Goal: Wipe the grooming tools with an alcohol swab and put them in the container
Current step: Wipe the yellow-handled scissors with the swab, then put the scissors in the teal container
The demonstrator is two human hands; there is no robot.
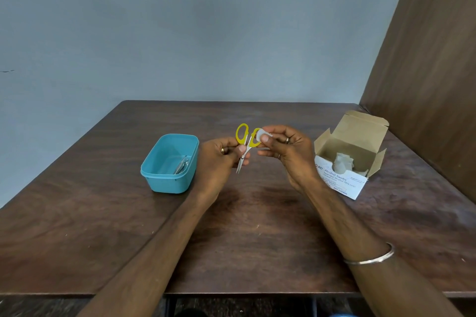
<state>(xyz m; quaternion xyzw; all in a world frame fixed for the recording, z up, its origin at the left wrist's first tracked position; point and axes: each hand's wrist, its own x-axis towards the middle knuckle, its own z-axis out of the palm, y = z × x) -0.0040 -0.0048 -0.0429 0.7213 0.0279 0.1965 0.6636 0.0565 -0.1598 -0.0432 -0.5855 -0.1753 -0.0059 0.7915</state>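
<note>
Scissors (246,145) are being pinched above the desk (103,213) by the left hand (219,159), points downward, while a swab (263,134) is being pressed against one yellow handle by the right hand (286,149); metal tools (181,165) are lying in the blue container (168,163), left of both hands

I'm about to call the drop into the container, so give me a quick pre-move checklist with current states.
1. Small yellow-handled scissors held firmly: ok, the left hand grips them at the pivot, blades pointing down.
2. White alcohol swab on the tool: ok, the right hand pinches it against one yellow handle loop.
3. Blades wiped: cannot tell.
4. Blades closed: ok, they look together.
5. Teal plastic container open and within reach: ok, no lid on it, just left of the hands.
6. Room inside: ok, only a metal tool lies there.
</note>
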